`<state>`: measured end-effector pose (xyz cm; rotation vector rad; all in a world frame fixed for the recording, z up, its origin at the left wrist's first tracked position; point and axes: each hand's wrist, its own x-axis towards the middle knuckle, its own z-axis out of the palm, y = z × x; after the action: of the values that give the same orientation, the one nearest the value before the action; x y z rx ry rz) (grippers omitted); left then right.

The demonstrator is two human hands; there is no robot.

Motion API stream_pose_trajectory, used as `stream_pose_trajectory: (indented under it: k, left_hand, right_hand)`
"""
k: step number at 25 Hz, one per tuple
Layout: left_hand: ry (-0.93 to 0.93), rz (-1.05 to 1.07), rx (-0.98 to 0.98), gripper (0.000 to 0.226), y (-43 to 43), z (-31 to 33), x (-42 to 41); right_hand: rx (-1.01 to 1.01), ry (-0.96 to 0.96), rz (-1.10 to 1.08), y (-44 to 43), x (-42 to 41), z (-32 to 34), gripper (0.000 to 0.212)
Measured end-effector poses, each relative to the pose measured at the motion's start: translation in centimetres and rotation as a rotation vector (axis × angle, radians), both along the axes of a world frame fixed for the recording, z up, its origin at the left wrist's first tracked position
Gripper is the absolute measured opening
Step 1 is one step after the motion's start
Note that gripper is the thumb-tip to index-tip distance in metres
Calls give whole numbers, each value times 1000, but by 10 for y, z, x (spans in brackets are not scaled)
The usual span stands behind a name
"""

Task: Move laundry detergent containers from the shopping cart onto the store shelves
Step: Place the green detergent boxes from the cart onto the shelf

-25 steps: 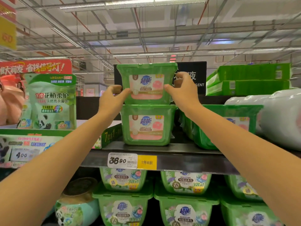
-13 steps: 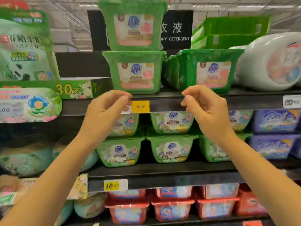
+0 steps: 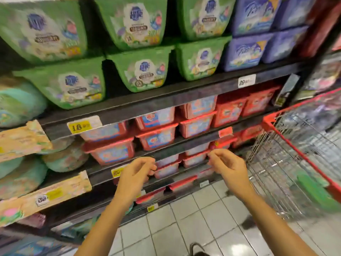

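Both my hands hang in front of the lower shelves and hold nothing. My left hand [image 3: 135,175] has loosely curled fingers, as does my right hand [image 3: 227,166], a little apart from it. At the right stands the red-rimmed wire shopping cart [image 3: 287,145]; a green detergent container [image 3: 317,191] lies inside it, blurred. Green detergent tubs [image 3: 145,71] fill the upper shelf. Red tubs [image 3: 156,137] fill the shelves below them.
Blue-purple detergent boxes [image 3: 245,52] sit right of the green tubs. Teal bags [image 3: 20,104] are piled at the left. Black shelf edges carry price tags [image 3: 81,125]. White tiled floor [image 3: 184,228] lies between me and the shelving.
My hands left the green tub stacked on the top shelf and dropped, empty, to the lower shelves. My view swung down and right, bringing the cart into sight.
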<state>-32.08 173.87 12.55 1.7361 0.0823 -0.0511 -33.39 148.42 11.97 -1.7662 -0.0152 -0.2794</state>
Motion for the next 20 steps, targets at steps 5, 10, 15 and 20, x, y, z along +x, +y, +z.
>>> stream_pose_trajectory:
  k: [5,10,15,20]
  left_hand:
    - [262,-170,7,16,-45,-77,-42]
    - [417,-421,123,17,-112,-119,-73]
    - [392,-742,264,14,-208,-131,-85]
    - [367,-913,320,17,-322,-132,-118]
  right_hand:
    - [3,300,-182,-47,-94,-63,15]
    - [-18,513,-474,-101,-214,-104,12]
    - [-20,671,-793,-140,-337,-129,14]
    - [56,764,-981,-180,-417,-148,19]
